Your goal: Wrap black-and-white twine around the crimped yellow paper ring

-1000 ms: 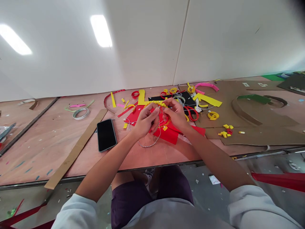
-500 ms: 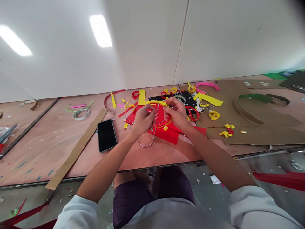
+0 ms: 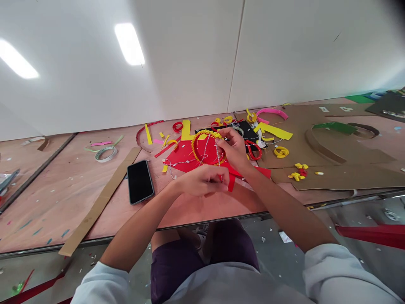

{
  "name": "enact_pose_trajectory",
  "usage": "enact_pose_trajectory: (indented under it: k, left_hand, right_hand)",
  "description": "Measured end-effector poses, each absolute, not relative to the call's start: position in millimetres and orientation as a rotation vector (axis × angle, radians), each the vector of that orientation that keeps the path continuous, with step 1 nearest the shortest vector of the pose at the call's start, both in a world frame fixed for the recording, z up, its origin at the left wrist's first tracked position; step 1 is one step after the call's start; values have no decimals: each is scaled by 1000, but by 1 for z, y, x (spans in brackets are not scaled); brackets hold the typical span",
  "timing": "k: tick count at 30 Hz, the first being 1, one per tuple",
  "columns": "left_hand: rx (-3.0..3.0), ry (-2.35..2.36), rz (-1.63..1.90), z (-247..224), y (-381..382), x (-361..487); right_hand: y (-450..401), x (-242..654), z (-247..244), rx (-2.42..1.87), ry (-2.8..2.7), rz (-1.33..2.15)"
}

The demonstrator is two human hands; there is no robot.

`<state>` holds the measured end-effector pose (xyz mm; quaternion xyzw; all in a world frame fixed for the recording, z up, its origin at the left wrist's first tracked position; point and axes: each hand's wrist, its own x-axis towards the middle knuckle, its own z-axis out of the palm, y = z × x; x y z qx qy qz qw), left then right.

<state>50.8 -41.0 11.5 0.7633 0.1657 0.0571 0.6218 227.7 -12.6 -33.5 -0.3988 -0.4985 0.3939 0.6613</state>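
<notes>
Paper ring (image 3: 193,147) with a crimped yellow edge sits over the red paper sheet (image 3: 179,158), strung across with black-and-white twine (image 3: 205,151) on a plywood surface (image 3: 63,198). The right hand (image 3: 232,147) grips the ring's upper right edge between its fingers; the left hand (image 3: 199,179) lies curled just below the ring, fingertips closed where the twine drops, though I cannot tell from here whether they pinch it. From my remote view I judge the ring light and springy, its crimped edge soft enough to crush, so I would take it by the plain red band, not the yellow folds. A black phone (image 3: 140,182) lies left of the red sheet, a tape roll (image 3: 105,154) further left, and cardboard sheets (image 3: 344,179) right of it.
</notes>
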Motion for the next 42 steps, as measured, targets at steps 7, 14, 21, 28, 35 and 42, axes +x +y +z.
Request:
enact_pose_trajectory:
  k: [7,14,21,28,35,42]
  left_hand:
    - [1437,-124,-693,8,-45,59]
    - [1563,-100,-559,19,-34,50]
    - [1712,357,36,32,-25,30]
    - [1760,578,299,31,-18,27]
    - [1776,737,524,15,-16,36]
    - [1875,1055,807,13,-21,42]
  right_hand:
    - [-12,229,-37,-933,-1131,934]
    - [-13,227,-36,-940,-1149,948]
    - [-12,231,-39,-923,-1128,953]
    - [-11,233,-40,-931,-1124,944]
    - [-10,230,-39,-914,-1058,1010]
    - [-14,228,-36,-957,-1094,1037]
